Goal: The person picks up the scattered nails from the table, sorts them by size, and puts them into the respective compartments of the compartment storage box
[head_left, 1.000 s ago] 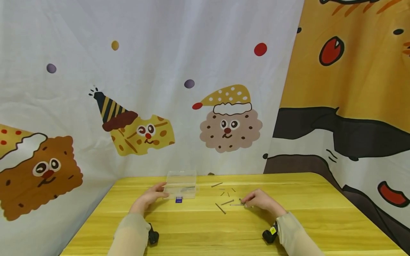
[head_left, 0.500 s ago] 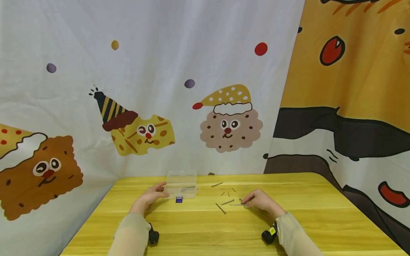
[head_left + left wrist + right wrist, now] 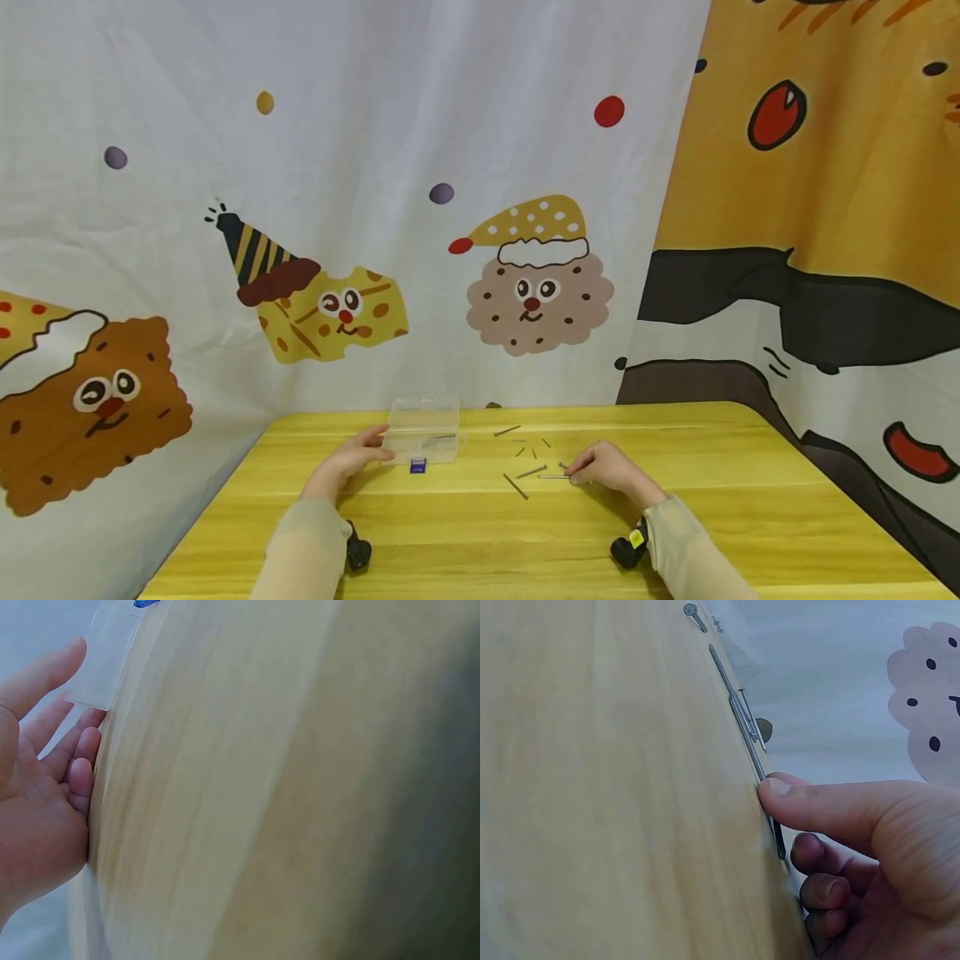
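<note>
In the head view my right hand (image 3: 606, 467) pinches a long thin nail (image 3: 553, 477) between thumb and fingertips, its free length pointing left just over the tabletop. The right wrist view shows the thumb pressed on this nail (image 3: 751, 746), with the other fingers curled beneath. My left hand (image 3: 347, 461) holds the left side of a clear plastic box (image 3: 442, 454) with a raised lid and a blue latch (image 3: 417, 466). Something thin and dark lies inside the box. In the left wrist view the thumb and fingers reach around the corner of the box (image 3: 105, 667).
Several loose nails, long ones (image 3: 515, 487) and short ones (image 3: 546, 443), lie scattered between the box and my right hand. The yellow wood-grain table (image 3: 480, 550) ends at a cloth backdrop (image 3: 420, 358) printed with cartoon figures. A black camera sits on each wrist.
The whole head view has shifted slightly. Both hands, the box and the nails keep their places.
</note>
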The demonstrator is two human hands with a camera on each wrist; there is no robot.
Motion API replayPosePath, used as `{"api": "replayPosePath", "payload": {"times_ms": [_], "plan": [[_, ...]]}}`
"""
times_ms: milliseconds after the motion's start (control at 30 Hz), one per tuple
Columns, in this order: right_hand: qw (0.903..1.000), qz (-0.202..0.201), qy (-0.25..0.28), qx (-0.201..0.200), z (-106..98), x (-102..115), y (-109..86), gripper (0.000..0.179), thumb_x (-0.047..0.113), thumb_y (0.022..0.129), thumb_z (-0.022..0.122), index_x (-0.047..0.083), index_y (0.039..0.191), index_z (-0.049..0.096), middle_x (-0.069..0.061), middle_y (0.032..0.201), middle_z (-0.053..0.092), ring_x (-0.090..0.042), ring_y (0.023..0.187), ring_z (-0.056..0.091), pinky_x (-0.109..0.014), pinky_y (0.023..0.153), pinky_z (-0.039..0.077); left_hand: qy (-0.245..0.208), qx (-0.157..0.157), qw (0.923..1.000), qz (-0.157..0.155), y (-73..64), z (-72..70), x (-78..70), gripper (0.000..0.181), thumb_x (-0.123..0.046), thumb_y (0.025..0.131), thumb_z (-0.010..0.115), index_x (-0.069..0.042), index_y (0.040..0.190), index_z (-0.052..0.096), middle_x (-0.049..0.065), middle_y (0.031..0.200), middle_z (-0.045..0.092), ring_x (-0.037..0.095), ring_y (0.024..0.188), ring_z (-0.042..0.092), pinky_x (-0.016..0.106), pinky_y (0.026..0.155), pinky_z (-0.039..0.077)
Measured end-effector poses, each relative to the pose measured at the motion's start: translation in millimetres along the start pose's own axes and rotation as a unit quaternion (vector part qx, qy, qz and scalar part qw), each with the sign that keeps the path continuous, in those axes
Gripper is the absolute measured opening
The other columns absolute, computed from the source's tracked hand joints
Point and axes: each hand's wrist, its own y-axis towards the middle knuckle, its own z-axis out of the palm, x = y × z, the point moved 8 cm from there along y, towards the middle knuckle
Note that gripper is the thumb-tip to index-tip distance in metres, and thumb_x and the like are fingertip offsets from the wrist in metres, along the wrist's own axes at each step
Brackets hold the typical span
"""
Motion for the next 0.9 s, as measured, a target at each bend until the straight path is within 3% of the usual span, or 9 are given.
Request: {"api": "replayPosePath", "payload": {"times_ms": [200, 533, 900], "plan": [[0.9998, -0.018, -0.007, 0.003, 0.9, 1.4, 2.7, 0.009, 0.006, 0.080, 0.077, 0.002, 0.089, 0.078, -0.008, 0.091, 0.072, -0.016, 0.077, 0.062, -0.032, 0.064, 0.051, 0.006, -0.001, 1.0000, -0.006, 0.0, -0.9, 0.9, 0.075, -0.016, 0.088, 0.071, 0.000, 0.150, 0.032, 0.033, 0.145, 0.034, 0.049, 0.132, 0.032, 0.062, 0.106, 0.026], [0.9999, -0.006, -0.008, 0.003, 0.6, -4.3, 1.6, 0.008, 0.008, 0.082, 0.076, 0.006, 0.090, 0.078, -0.009, 0.096, 0.071, -0.018, 0.083, 0.063, -0.033, 0.067, 0.052, 0.001, 0.004, 1.0000, 0.001, -1.2, 2.7, -0.1, 0.072, -0.013, 0.088, 0.070, 0.002, 0.149, 0.033, 0.034, 0.145, 0.033, 0.049, 0.134, 0.030, 0.061, 0.106, 0.026], [0.9997, -0.019, 0.008, 0.012, 1.6, -0.9, 4.2, 0.012, 0.009, 0.085, 0.072, 0.003, 0.094, 0.077, -0.013, 0.101, 0.071, -0.017, 0.074, 0.058, -0.032, 0.061, 0.047, 0.002, 0.009, 1.0000, 0.002, 0.9, 0.5, 2.0, 0.074, -0.015, 0.088, 0.071, 0.001, 0.149, 0.032, 0.034, 0.145, 0.033, 0.050, 0.133, 0.031, 0.062, 0.106, 0.025]]}}
